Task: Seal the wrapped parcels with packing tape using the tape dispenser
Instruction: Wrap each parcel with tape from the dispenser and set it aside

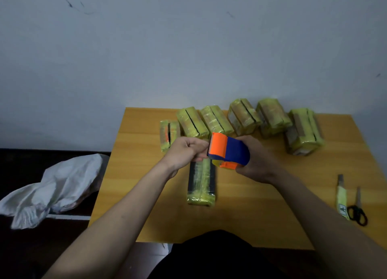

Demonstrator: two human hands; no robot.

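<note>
An orange and blue tape dispenser [228, 150] is held above the middle of the wooden table [261, 205]. My right hand [258, 160] grips its blue body from the right. My left hand [185, 151] pinches at the dispenser's orange front edge, where the tape end is too small to make out. Directly below them lies a dark parcel [201, 184] with a yellow tape strip along its top. Several parcels wrapped in yellow tape [243, 117] stand in a row along the table's far edge.
Black-handled scissors [357, 210] and a yellow utility knife [341, 197] lie near the right edge of the table. A crumpled white bag [56, 186] rests on a dark surface to the left. A pale wall rises behind the table.
</note>
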